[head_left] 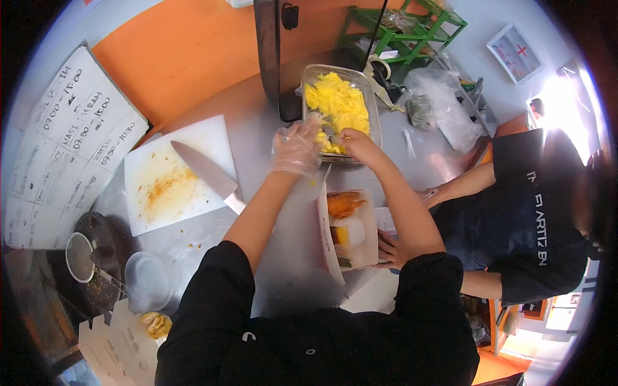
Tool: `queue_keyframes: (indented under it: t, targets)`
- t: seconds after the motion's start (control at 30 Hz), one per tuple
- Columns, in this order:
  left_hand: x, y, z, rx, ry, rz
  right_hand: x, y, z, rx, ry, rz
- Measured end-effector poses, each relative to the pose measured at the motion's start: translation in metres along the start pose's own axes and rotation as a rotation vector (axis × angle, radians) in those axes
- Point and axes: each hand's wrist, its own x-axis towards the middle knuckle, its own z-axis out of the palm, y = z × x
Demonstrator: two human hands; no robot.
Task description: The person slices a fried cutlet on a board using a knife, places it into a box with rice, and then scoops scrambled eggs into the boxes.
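Yellow food (pixel 338 100): heaped in clear tray (pixel 355 74).
Left hand (pixel 298 147): plastic-gloved, half-open at tray's edge; grasp unclear.
Right hand (pixel 360 145): bare, curled around metal utensil (pixel 331 132).

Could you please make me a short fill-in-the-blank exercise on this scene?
1. The left hand wears a see-through plastic ____.
2. The right hand is at the clear container, whose food is mostly ____ in colour.
3. The blade of the large knife lies on a stained ____ cutting board.
4. As the person sees it, the cutting board lies to the ____ of the open food box.

Missing words: glove; yellow; white; left.
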Motion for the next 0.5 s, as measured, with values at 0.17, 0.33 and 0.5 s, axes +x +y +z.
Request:
queue_keyframes:
  t: [0.17, 0.33, 0.5]
  targets:
    - [-0.002, 0.008, -0.007, -0.113, -0.021, -0.086, 0.004, -0.014, 0.011, -0.734, 0.292, -0.171]
    - [0.008, 0.013, 0.017, 0.034, 0.046, -0.114, 0.022, 0.015, 0.003, -0.347, 0.202, -0.208]
    - [0.005, 0.014, 0.009, -0.076, -0.014, -0.142, 0.016, 0.017, 0.006, 0.24, 0.083, 0.011]
